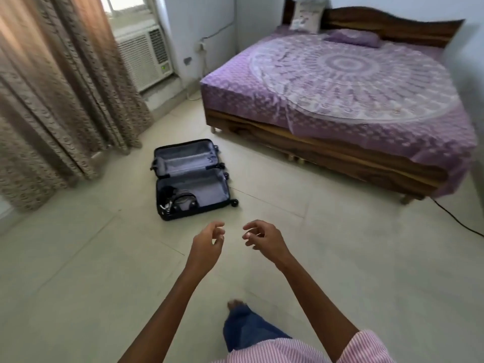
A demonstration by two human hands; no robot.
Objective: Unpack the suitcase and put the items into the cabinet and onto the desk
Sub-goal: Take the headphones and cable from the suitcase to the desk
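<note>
Left hand (pixel 207 247) and right hand (pixel 262 238) hang loosely curled, empty. Ahead of them, tangled dark items (pixel 178 200) in the open navy suitcase (pixel 209 188) could snag when lifted.

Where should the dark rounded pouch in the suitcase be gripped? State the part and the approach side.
Probably across its arched top edge, coming straight down from above. The dark rounded pouch lies low in the near-left corner of the suitcase, so the case walls block a sideways reach. A black bundle sits against its left side, so pinch nearer its right. Finer detail is blurred.
</note>
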